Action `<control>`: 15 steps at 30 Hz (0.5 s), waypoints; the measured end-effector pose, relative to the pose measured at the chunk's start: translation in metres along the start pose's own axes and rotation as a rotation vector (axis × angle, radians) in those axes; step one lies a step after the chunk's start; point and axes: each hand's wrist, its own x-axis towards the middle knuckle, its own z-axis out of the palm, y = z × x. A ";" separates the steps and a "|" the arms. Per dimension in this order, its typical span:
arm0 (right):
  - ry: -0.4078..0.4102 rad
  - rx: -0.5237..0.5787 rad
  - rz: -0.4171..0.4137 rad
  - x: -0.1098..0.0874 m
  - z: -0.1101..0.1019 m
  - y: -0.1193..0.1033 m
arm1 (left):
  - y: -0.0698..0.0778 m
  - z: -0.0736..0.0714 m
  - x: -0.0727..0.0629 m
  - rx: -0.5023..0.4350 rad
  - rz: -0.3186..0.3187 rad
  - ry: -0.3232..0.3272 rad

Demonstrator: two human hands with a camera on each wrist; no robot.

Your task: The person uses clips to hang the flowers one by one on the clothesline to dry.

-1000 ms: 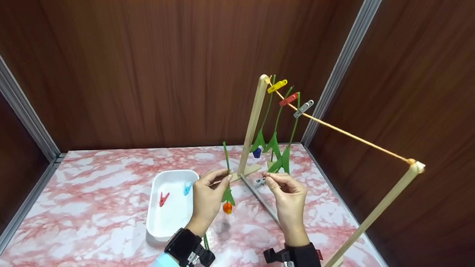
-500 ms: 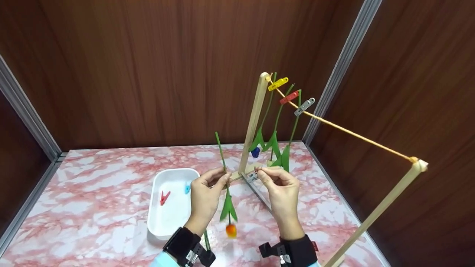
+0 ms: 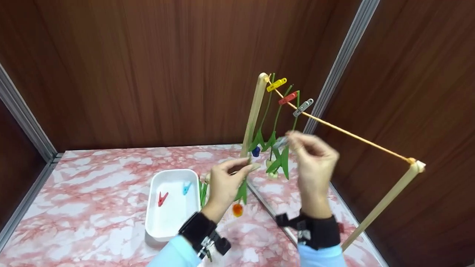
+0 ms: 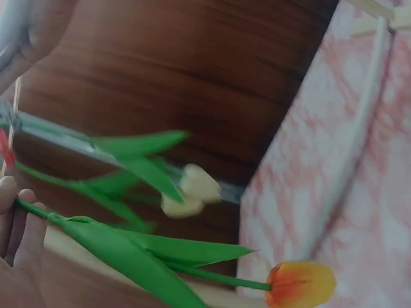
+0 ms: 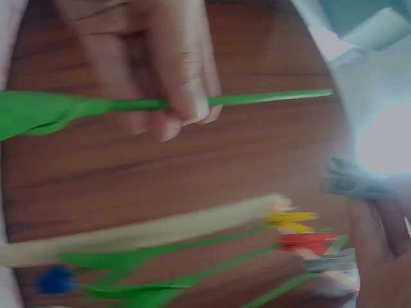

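My left hand (image 3: 230, 181) pinches the green stem of an orange-yellow artificial tulip (image 4: 300, 284), which hangs bloom down. In the right wrist view the stem's bare end sticks out past those fingers. Higher and to the right, my right hand (image 3: 315, 159) pinches a grey clothespin (image 5: 359, 179), blurred in the head view. Beyond it a cord (image 3: 356, 136) carries three upside-down flowers, held by a yellow clothespin (image 3: 277, 85), a red clothespin (image 3: 288, 98) and another grey clothespin (image 3: 303, 107). One hanging bloom is blue (image 3: 256, 151); pale tulips (image 4: 199, 184) hang beside it.
The cord runs between a far wooden post (image 3: 256, 107) and a near wooden post (image 3: 386, 204). On the marbled table, a white tray (image 3: 170, 224) holds a red clothespin (image 3: 162, 199) and a blue clothespin (image 3: 186, 188). Green stems (image 3: 203, 191) lie beside the tray.
My right hand has risen and shifted right toward the cord with the grey clothespin. My left hand, still pinching the tulip, dipped slightly and then moved up and right.
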 end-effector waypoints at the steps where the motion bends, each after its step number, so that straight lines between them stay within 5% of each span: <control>1: 0.043 -0.011 -0.023 0.009 0.001 -0.008 | 0.004 0.006 0.003 -0.006 0.015 -0.017; 8: 0.259 -0.031 -0.129 0.061 0.007 -0.045 | 0.026 0.053 0.023 -0.007 0.044 -0.089; 15: 0.374 -0.209 -0.144 0.081 0.004 -0.066 | 0.040 0.107 0.033 -0.072 0.006 -0.188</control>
